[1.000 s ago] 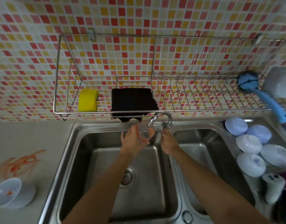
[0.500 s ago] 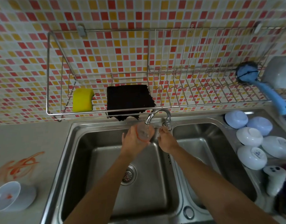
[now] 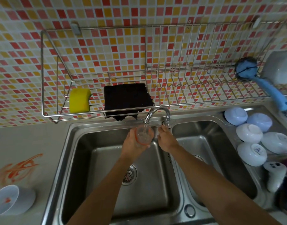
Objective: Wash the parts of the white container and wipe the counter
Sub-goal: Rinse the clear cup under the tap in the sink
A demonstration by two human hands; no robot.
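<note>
Clear, orange-rimmed container part point(image 3: 143, 135) sits gripped in the left hand point(image 3: 134, 142) over the left basin's back edge, mouth tipped up into the tap point(image 3: 153, 115) stream. Right hand point(image 3: 165, 139) fingers touch the tap base (valve, probably); grip unclear.

Above your hands you see a wire rack point(image 3: 155, 65) holding a yellow sponge point(image 3: 79, 100), a dark cloth point(image 3: 127, 100) and a blue brush point(image 3: 259, 80). To the right of your right hand, upturned bowls point(image 3: 251, 142) cluster beside the basin.
</note>
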